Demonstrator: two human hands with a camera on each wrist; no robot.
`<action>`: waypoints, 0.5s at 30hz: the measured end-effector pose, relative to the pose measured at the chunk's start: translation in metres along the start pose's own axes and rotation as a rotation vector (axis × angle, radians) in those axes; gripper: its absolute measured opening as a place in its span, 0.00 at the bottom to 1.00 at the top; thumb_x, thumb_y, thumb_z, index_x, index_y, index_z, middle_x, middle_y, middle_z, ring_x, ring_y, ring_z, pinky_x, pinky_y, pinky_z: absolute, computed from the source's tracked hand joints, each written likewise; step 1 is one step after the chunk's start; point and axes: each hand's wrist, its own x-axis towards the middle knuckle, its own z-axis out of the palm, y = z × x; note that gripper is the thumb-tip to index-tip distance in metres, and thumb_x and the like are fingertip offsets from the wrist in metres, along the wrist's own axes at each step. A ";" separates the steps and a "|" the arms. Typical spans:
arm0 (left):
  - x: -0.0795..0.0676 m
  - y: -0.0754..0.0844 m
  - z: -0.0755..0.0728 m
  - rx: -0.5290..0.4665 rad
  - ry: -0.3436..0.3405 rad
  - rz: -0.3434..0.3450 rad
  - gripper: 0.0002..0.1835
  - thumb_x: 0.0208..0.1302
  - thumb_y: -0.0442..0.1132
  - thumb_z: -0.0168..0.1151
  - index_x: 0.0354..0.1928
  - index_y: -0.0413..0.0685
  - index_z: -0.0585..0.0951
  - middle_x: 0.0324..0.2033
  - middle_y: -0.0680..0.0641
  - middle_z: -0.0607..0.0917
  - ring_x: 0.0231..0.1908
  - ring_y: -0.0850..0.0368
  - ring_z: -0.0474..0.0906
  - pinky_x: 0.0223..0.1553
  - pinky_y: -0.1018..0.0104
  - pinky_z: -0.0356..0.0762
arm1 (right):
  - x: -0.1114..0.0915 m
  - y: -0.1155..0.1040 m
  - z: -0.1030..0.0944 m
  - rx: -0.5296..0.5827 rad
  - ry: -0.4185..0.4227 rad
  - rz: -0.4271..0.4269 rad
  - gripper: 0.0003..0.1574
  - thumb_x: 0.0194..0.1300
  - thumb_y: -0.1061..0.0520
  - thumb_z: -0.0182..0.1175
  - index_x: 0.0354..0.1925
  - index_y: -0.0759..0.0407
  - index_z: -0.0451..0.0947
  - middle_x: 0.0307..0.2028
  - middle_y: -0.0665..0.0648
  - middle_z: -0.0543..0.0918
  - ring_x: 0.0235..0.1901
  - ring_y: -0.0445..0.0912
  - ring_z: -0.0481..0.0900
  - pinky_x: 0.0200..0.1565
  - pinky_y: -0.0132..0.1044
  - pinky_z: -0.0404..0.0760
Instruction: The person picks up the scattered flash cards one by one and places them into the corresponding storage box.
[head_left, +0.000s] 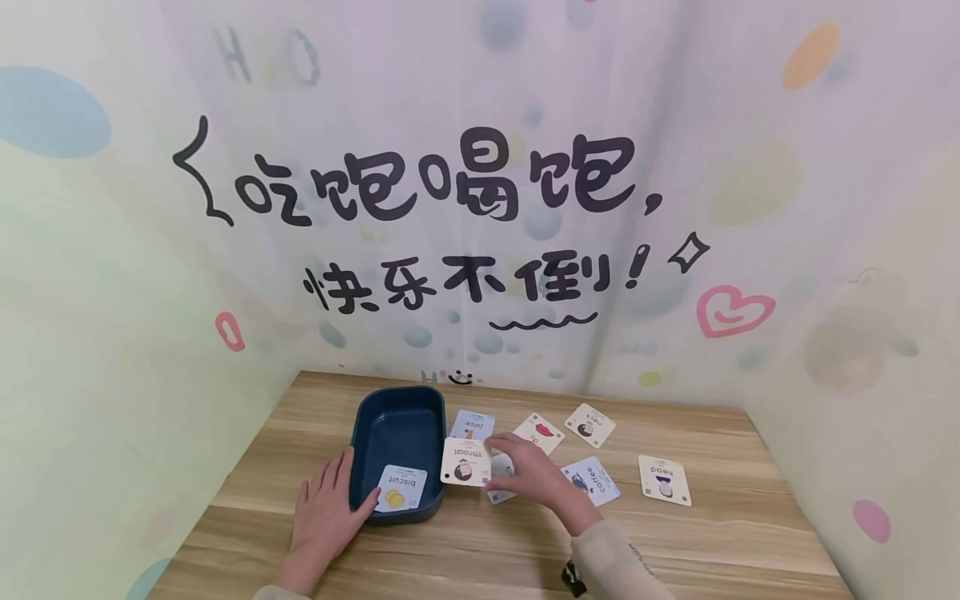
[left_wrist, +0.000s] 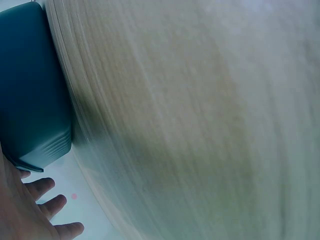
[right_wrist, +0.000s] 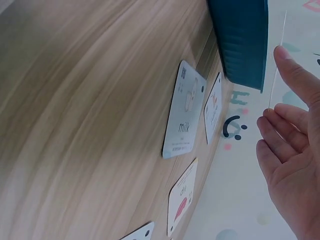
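A dark blue tray (head_left: 362, 417) stands on the table with a biscuit card (head_left: 411, 483) tilted inside its near end. My left hand (head_left: 324, 508) rests against the tray's left side, thumb at the near corner. In the left wrist view the fingers of that hand (left_wrist: 25, 205) look straight and spread. Over the tray's right rim, my right hand (head_left: 534, 473) pinches a throat card (head_left: 461, 461) by its right edge. The right wrist view shows this card edge-on, a thin line between thumb and fingers (right_wrist: 287, 132). Below the hand lies a milk card (head_left: 501, 493), partly covered.
A juice card (head_left: 472, 422) lies right of the tray. Farther right are a lip card (head_left: 542, 432), a neck card (head_left: 590, 425), a coffee card (head_left: 596, 479) and a head card (head_left: 665, 481). Printed walls (head_left: 480, 342) enclose the wooden table (head_left: 480, 554).
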 end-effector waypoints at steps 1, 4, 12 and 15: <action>0.000 0.000 0.000 0.000 0.000 -0.001 0.48 0.64 0.66 0.57 0.76 0.43 0.58 0.71 0.33 0.67 0.70 0.33 0.61 0.68 0.28 0.56 | 0.001 -0.001 0.000 0.000 -0.005 0.007 0.43 0.54 0.45 0.75 0.64 0.60 0.75 0.63 0.59 0.78 0.63 0.54 0.77 0.63 0.50 0.76; 0.000 0.000 0.000 -0.002 -0.004 -0.002 0.48 0.64 0.66 0.57 0.76 0.44 0.57 0.71 0.33 0.67 0.70 0.33 0.61 0.68 0.28 0.56 | 0.003 -0.004 0.002 -0.004 -0.019 0.022 0.43 0.55 0.45 0.74 0.65 0.58 0.75 0.64 0.58 0.78 0.63 0.53 0.76 0.63 0.49 0.76; 0.000 0.000 0.000 -0.003 -0.014 -0.005 0.48 0.64 0.66 0.57 0.77 0.43 0.57 0.71 0.33 0.66 0.71 0.33 0.60 0.68 0.28 0.55 | 0.009 -0.009 0.007 -0.001 -0.032 0.005 0.43 0.55 0.47 0.75 0.65 0.60 0.74 0.64 0.59 0.77 0.65 0.54 0.75 0.65 0.51 0.74; 0.000 0.000 0.000 -0.004 -0.014 -0.005 0.48 0.64 0.66 0.57 0.77 0.43 0.57 0.71 0.33 0.66 0.71 0.33 0.60 0.68 0.28 0.55 | 0.010 -0.012 0.007 -0.010 -0.039 0.002 0.43 0.55 0.46 0.74 0.65 0.59 0.74 0.65 0.59 0.76 0.65 0.54 0.74 0.65 0.50 0.74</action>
